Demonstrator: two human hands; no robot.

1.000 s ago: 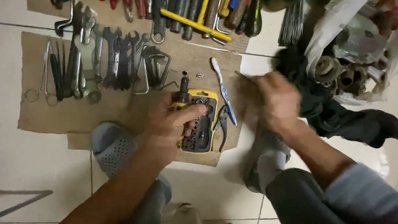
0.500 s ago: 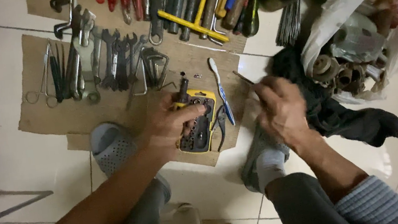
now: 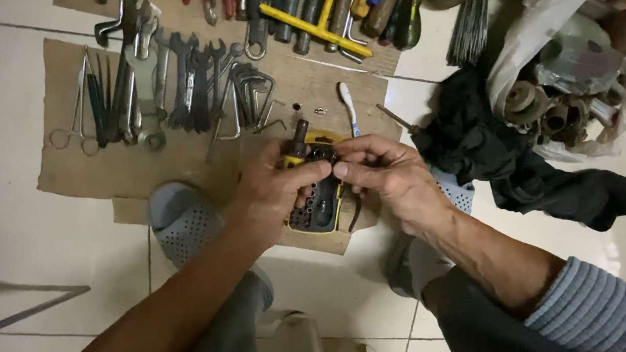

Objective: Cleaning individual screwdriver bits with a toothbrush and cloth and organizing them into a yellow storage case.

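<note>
A yellow and black bit-set case (image 3: 323, 205) lies on the cardboard sheet (image 3: 89, 168) between my feet. My left hand (image 3: 271, 193) grips the case's left side, with the thumb across its top. My right hand (image 3: 388, 175) has come in from the right. Its thumb and forefinger are pinched together over the case's upper edge, touching my left fingertips. Whatever sits in that pinch is hidden. A black driver handle (image 3: 299, 138) sticks up from the case's far end.
Wrenches (image 3: 186, 84), hex keys and forceps lie in rows on the cardboard, with screwdrivers and pliers (image 3: 324, 3) further back. A black cloth (image 3: 501, 153) and a white plastic bag of rolls (image 3: 564, 81) sit at right. My grey slippers (image 3: 179, 220) flank the case.
My right hand left the black cloth and moved left to the case, meeting my left fingertips. My left hand stayed on the case.
</note>
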